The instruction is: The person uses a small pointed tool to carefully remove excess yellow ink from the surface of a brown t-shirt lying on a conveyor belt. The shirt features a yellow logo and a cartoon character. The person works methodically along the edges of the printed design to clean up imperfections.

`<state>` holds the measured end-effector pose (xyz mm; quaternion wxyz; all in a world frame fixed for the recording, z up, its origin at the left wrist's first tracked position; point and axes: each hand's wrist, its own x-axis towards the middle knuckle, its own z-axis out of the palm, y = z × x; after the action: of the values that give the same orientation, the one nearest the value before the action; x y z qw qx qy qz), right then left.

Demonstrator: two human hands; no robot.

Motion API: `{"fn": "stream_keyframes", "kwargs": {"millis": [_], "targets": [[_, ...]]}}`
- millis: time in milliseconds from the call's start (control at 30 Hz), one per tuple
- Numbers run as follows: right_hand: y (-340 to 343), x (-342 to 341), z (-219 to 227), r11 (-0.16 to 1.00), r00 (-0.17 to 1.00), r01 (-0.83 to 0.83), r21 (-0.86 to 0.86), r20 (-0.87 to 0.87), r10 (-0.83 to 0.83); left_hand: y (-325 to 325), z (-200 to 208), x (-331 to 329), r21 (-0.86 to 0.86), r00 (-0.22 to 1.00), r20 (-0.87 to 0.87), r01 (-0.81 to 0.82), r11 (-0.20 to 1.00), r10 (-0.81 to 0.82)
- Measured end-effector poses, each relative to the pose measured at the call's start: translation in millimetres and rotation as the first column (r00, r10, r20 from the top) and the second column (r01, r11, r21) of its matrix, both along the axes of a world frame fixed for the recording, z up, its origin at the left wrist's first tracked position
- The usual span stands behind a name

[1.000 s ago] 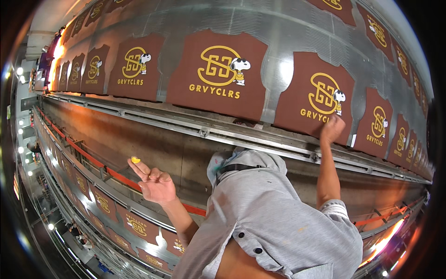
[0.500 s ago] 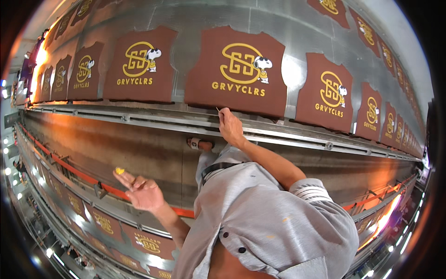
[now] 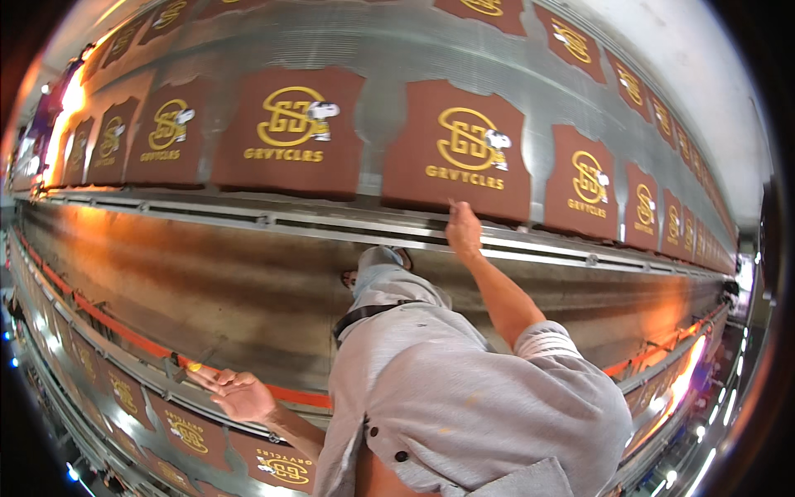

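Right hand (image 3: 464, 228), grip unclear, apparently tends edge of brown panel (image 3: 455, 151), light touch needed next; left hand (image 3: 242, 398) loosely unfurled.

Floor (image 3: 207, 302) lies orange-lit toward left, red rail (image 3: 302, 397) along its near side, strip light (image 3: 704, 471) lower right.

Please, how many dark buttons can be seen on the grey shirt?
2: an upper button at the front of the grey shirt, and a lower button below it, slightly right. Others may be hidden.
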<state>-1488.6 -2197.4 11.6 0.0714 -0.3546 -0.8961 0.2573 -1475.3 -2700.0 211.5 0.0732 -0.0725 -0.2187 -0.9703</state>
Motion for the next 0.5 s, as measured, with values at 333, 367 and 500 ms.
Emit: {"fn": "stream_keyframes", "kwargs": {"millis": [333,367,500], "targets": [[-3.1,-7.0,-5.3,0.973,0.982,0.187,0.135,-0.06,-0.181,-71.4,-14.1,-80.9,0.059,0.999,-0.051,0.016,0.998,-0.013],[-2.8,-14.4,-9.4,0.955,0.964,0.251,0.16,-0.134,-0.231,-79.4,-11.7,-92.9,0.067,0.998,-0.063,0.021,0.998,-0.017],[-63.1,-106.3,-25.9,0.986,0.903,0.153,-0.073,-0.396,-0.169,-127.5,-5.0,-136.7,0.046,0.995,-0.095,0.027,0.999,-0.023]]}}
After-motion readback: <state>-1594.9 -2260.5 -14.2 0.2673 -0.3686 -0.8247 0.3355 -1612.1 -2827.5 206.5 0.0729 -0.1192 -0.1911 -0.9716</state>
